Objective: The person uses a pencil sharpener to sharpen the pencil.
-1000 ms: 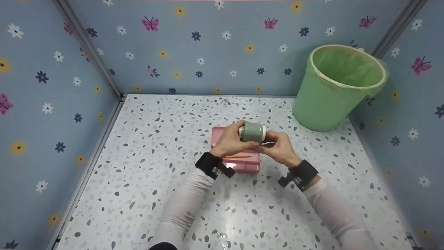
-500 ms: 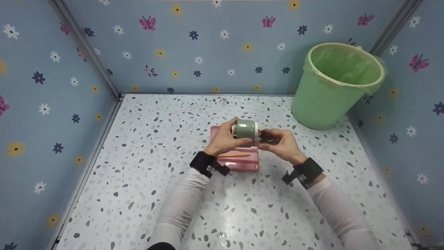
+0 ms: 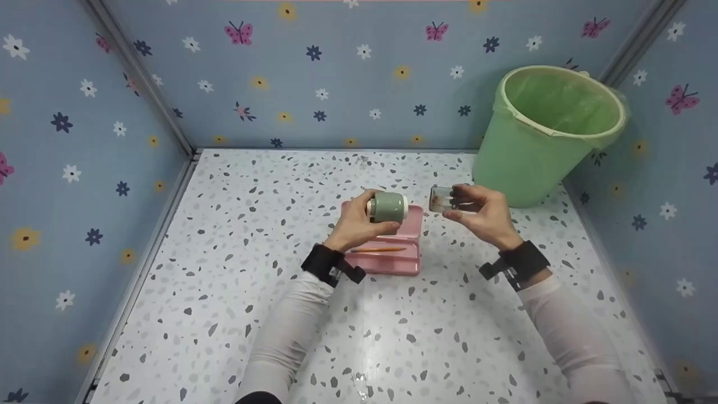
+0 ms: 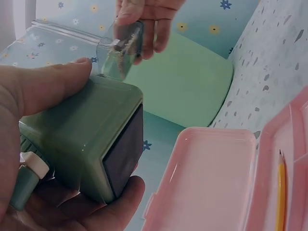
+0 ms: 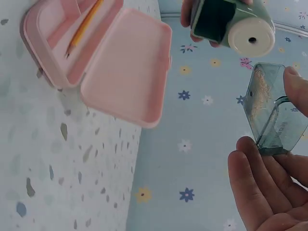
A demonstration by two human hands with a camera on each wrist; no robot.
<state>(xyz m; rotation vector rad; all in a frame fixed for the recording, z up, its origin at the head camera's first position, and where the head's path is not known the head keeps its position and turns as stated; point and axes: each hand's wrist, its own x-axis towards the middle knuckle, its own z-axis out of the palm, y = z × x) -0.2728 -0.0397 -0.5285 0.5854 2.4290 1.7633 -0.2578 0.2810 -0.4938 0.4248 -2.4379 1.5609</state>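
My left hand (image 3: 359, 224) grips a green crank pencil sharpener (image 3: 388, 206) in the air, thumb on one side and fingers below. Its small crank handle (image 4: 29, 178) shows at lower left in the left wrist view. In the right wrist view, a round cream face with a pencil hole (image 5: 252, 38) sits beside a dark opening (image 5: 214, 19) in the body. To the right, my right hand (image 3: 489, 214) pinches the clear shavings drawer (image 3: 441, 199), apart from the sharpener. Brownish shavings (image 5: 261, 94) lie along one side inside it.
Beneath the left hand, a pink pencil case (image 3: 404, 266) lies with its lid (image 5: 130, 67) folded back on the speckled table (image 3: 252, 224). One yellow pencil (image 3: 387, 249) rests in it. A green lined trash bin (image 3: 516, 163) stands at back right, near the flowered walls.
The right hand has drawn the clear drawer out of the sharpener and moved it right, towards the bin. The left hand, still holding the sharpener, has shifted slightly left.
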